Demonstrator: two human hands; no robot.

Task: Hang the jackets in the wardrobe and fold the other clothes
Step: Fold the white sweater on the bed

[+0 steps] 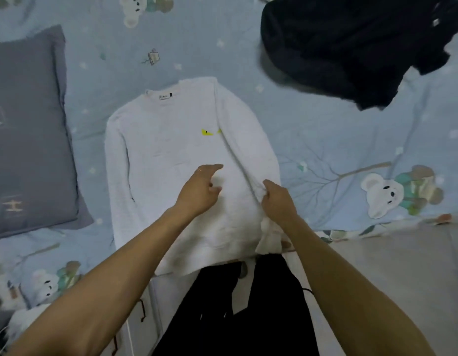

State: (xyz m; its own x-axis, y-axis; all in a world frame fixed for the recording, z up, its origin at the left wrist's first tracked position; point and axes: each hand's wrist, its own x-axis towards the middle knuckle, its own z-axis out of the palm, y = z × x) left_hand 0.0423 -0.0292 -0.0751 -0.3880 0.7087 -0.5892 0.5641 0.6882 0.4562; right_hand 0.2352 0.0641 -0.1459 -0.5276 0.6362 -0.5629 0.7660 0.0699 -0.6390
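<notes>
A white long-sleeved sweatshirt point(171, 150) with a small yellow mark on the chest lies flat, front up, on the bed, its hem hanging over the near edge. Its right sleeve is folded inward along the body. My right hand point(276, 199) pinches that folded sleeve near the cuff. My left hand point(202, 188) hovers over the lower middle of the sweatshirt, fingers spread, holding nothing. A heap of black clothing point(351, 47) lies at the far right of the bed.
The bed has a light blue sheet point(351, 150) printed with bears and trees. A grey pillow point(25, 134) lies at the left. My black trousers point(261, 304) are visible below, at the bed's near edge.
</notes>
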